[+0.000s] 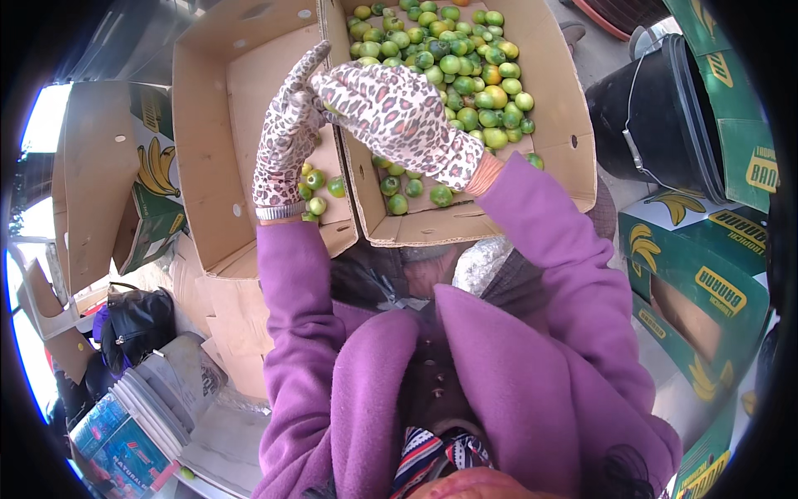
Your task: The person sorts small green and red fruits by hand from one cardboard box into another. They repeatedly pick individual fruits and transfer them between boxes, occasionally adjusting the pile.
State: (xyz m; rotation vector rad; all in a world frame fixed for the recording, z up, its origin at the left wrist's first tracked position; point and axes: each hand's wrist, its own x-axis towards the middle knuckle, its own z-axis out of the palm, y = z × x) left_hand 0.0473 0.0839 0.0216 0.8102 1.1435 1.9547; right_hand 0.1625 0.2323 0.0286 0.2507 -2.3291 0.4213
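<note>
My left hand (288, 140), in a leopard-print glove, is raised over the left cardboard box (209, 137), its fingers bent toward the right hand. Whether it grips anything is hidden. My right hand (394, 112), gloved alike, meets it above the adjoining box walls. A sliver of a green tomato (331, 108) shows at the right hand's curled fingers; the rest is covered. Under and beyond that hand, the right cardboard box (555, 106) holds many small green tomatoes (464, 84), a few turning orange. Several more tomatoes (317, 179) lie in the left box beside my left wrist.
A black bucket (642, 118) with a wire handle lies tilted at the right. Green banana cartons (679, 249) are stacked near it. Another banana carton (93, 174) stands left. A black bag (140, 330) and stacked grey containers (159, 387) sit at lower left.
</note>
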